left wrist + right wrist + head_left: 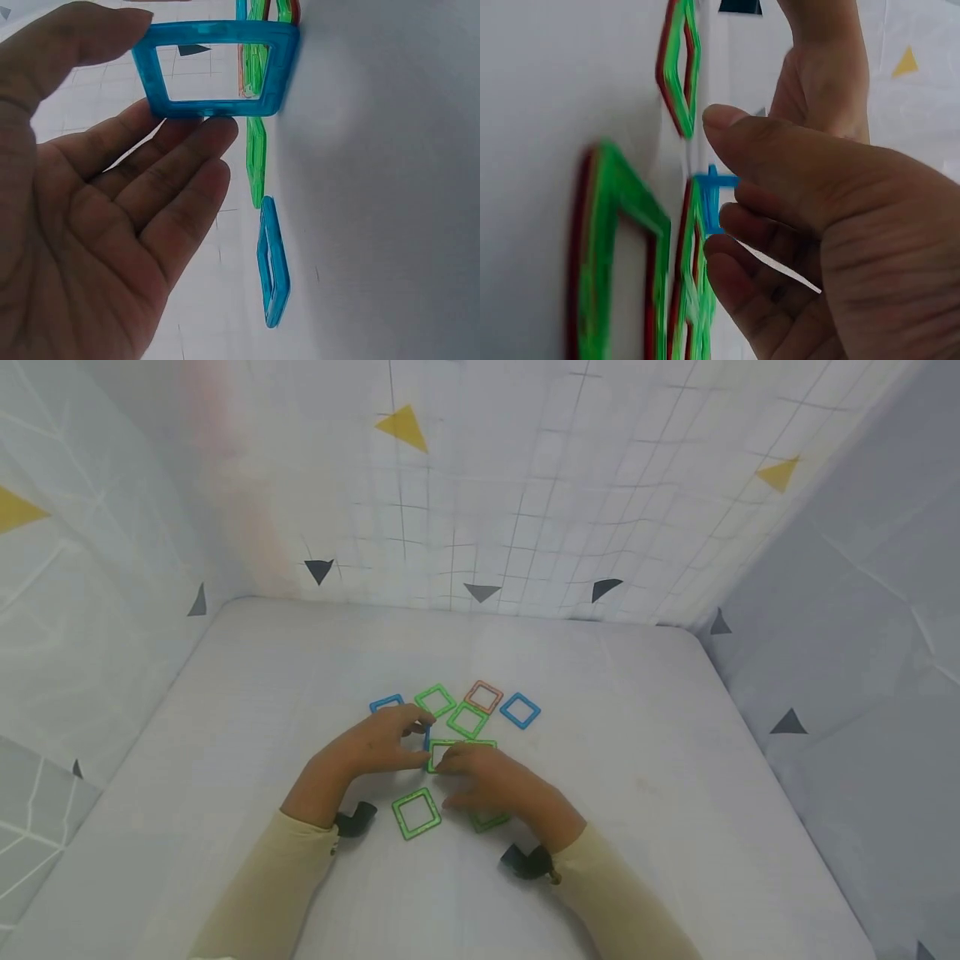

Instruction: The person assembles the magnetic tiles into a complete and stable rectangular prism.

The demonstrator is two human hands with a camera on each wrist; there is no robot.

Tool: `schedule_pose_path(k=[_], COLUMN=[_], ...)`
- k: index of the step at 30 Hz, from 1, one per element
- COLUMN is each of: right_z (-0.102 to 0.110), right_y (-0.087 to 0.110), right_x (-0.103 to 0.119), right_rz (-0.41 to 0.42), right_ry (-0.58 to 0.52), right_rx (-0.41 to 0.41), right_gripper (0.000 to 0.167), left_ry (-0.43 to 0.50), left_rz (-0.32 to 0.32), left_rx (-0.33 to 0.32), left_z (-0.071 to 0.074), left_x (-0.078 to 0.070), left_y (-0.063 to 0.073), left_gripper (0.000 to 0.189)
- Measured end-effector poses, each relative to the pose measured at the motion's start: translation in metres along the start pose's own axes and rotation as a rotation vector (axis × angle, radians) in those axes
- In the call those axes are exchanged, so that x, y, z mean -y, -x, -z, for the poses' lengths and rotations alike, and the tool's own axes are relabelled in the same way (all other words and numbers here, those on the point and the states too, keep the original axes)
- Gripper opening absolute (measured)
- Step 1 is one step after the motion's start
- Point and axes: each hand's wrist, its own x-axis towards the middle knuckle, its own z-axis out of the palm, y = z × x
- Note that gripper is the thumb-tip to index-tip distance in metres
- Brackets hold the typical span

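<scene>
My left hand (381, 743) pinches a blue square magnetic tile (217, 109) between thumb and fingertips, and the tile stands on edge. It meets the left end of two green magnetic tiles (431, 758) that lie side by side. My right hand (501, 778) hovers over this pair, covering most of the right one. Its thumb and fingers are bent loosely and spread apart, with nothing between them in the right wrist view. Below that palm another green tile (491, 823) is partly hidden. A further green tile (400, 823) lies between the two wrists.
Beyond the hands lie a blue tile (372, 707) partly behind the left hand, a green tile (426, 706), an orange-red tile (495, 706) touching a second green tile (457, 728), and another blue tile (510, 720). White walls surround the white tabletop (637, 735) at the back and sides.
</scene>
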Motion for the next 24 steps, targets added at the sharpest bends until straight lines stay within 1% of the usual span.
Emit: schedule_pose_path(k=[3,6,10,13,15,21,24], right_z=[-0.003,-0.006,-0.012,-0.015,-0.017,-0.021,-0.021], right_y=[0.001,0.002,0.002,0.001,0.000,-0.001,-0.001], right_x=[0.007,0.011,0.013,0.013,0.013,0.014,0.015], right_rz=[0.028,0.058,0.104,0.127,0.130,0.100,0.104], right_ry=[0.031,0.026,0.044,0.070,0.077,0.072,0.080], right_rx=[0.017,0.015,0.002,-0.003,0.001,0.024,0.029], right_gripper=[0.046,0.046,0.050,0.054,0.056,0.059,0.060], left_ry=[-0.001,-0.005,-0.006,-0.007,-0.003,-0.001,-0.004], left_rz=[-0.008,-0.004,0.010,0.007,0.001,-0.021,-0.020], left_rx=[-0.006,-0.011,-0.014,-0.014,-0.015,-0.020,-0.022], left_z=[0.000,0.000,-0.001,-0.002,-0.002,-0.002,-0.003], left_x=[0.000,-0.001,-0.001,-0.001,-0.001,0.001,0.001], left_y=[0.000,0.001,0.001,0.002,0.001,0.001,0.001], left_gripper=[0.060,0.061,0.061,0.060,0.060,0.060,0.059])
